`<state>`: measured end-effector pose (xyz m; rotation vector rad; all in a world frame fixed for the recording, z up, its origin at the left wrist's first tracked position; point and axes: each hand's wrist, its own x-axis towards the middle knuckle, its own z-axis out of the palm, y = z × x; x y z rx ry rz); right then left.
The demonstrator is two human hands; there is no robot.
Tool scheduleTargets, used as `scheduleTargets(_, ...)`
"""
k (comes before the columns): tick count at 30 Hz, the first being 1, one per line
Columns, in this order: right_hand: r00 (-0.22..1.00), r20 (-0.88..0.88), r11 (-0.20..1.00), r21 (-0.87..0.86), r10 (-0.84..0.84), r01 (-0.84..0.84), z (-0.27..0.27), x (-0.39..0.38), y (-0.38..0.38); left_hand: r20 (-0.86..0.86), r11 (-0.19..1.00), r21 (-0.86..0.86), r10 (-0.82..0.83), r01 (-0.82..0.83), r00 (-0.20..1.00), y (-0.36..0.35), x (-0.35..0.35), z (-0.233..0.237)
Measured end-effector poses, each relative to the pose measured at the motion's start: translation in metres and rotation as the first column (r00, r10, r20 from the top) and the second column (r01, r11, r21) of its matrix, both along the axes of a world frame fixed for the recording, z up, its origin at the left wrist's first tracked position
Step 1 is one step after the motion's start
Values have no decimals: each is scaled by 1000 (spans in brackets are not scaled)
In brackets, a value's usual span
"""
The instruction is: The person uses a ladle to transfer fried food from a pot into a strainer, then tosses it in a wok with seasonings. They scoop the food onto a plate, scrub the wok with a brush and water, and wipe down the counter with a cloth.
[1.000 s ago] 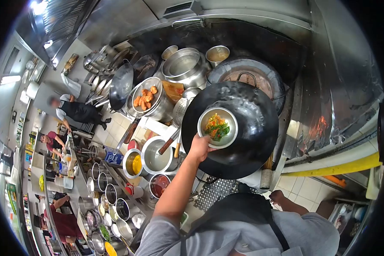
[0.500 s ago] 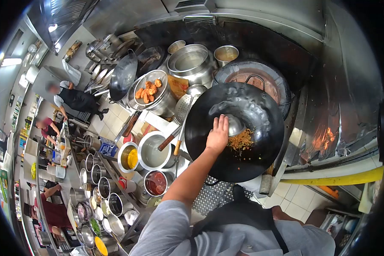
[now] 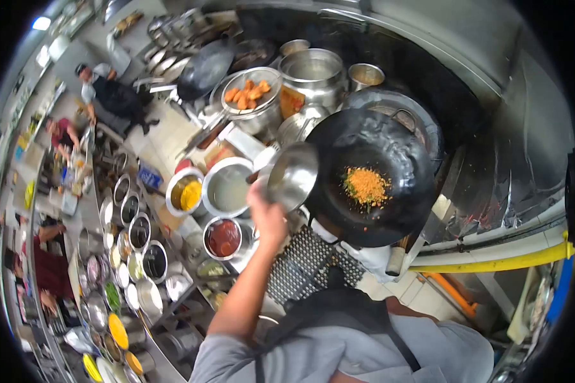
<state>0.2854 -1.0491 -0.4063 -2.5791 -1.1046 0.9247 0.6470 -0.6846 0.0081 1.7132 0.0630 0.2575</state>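
A shiny metal bowl (image 3: 294,177) is in my left hand (image 3: 267,216), empty inside and tilted on its side. It is just left of the big black wok (image 3: 402,214). Inside the wok lies a heap of orange-brown crumbs (image 3: 366,186) with green bits beneath. My right hand is not visible; only a little of that arm shows beside the apron. Left of the bowl stands a metal pot of cloudy liquid (image 3: 227,187).
Fried pieces (image 3: 247,94) sit in a strainer (image 3: 271,80) behind. Pots of yellow liquid (image 3: 190,194) and red sauce (image 3: 223,239) stand at the left, beside many containers. A yellow hose (image 3: 492,263) runs at the right. Several people are in the background.
My left hand has moved left, off the wok, with the bowl turned so its inside shows. The crumb heap in the wok is now fully uncovered. The camera view has shifted.
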Motion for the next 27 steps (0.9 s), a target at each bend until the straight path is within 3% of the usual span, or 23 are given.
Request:
scheduleTargets(1,987,-31,975,152,-156,159,-20,-8,-3,-124,968,-249,-75,42,990,49,-14,-20)
scheduleTargets(2,958,-87,910,301,-272,285,-65,-10,-13,-319,800,-595,-139,-83,938,74,-47,10)
scheduleTargets(3,930,-212,944,74,-300,322,-25,43,-21,-444,758,-627,-160,-178,882,123,-70,-8)
scheduleTargets(4,893,-258,930,-81,-368,360,24,108,-19,-513,558,-737,-95,-381,853,159,-107,-31)
scheduleTargets(6,788,-301,843,-141,-537,520,61,187,12,-607,499,-649,116,-575,786,239,-194,-64)
scheduleTargets(7,744,-319,804,-124,-587,582,72,217,34,-607,406,-641,250,-651,754,273,-242,-75)
scheduleTargets(9,731,-334,794,-101,-595,600,86,259,78,-611,158,-547,596,-822,521,327,-334,-93)
scheduleTargets(11,769,-322,827,-94,-551,554,96,271,119,-542,-137,-545,810,-827,224,371,-415,-98)
scheduleTargets(12,792,-309,845,-88,-527,528,99,268,135,-513,-185,-566,842,-803,168,403,-460,-119)
scheduleTargets(13,816,-301,866,-84,-493,493,100,263,153,-485,-237,-604,867,-761,116,419,-477,-94)
scheduleTargets(16,870,-263,908,-68,-417,414,110,249,202,-363,-274,-688,932,-672,-9,506,-517,-68)
scheduleTargets(18,882,-249,915,-43,-399,402,116,245,232,-296,-227,-738,955,-635,2,567,-532,-56)
scheduleTargets(20,855,-279,890,2,-437,456,126,245,266,-274,-186,-693,962,-697,16,633,-559,-72)
scheduleTargets(21,755,-458,847,7,-469,531,126,252,271,-330,-267,-682,943,-681,-39,654,-558,-68)
scheduleTargets(22,746,-453,833,14,-487,553,139,248,288,-388,-345,-667,917,-660,-87,672,-554,-66)
scheduleTargets(24,777,-338,832,-37,-532,553,189,240,329,-402,-316,-648,915,-693,-41,704,-561,-83)
scheduleTargets(27,718,-391,793,-57,-576,606,234,230,363,-407,-335,-627,911,-704,-71,720,-552,-89)
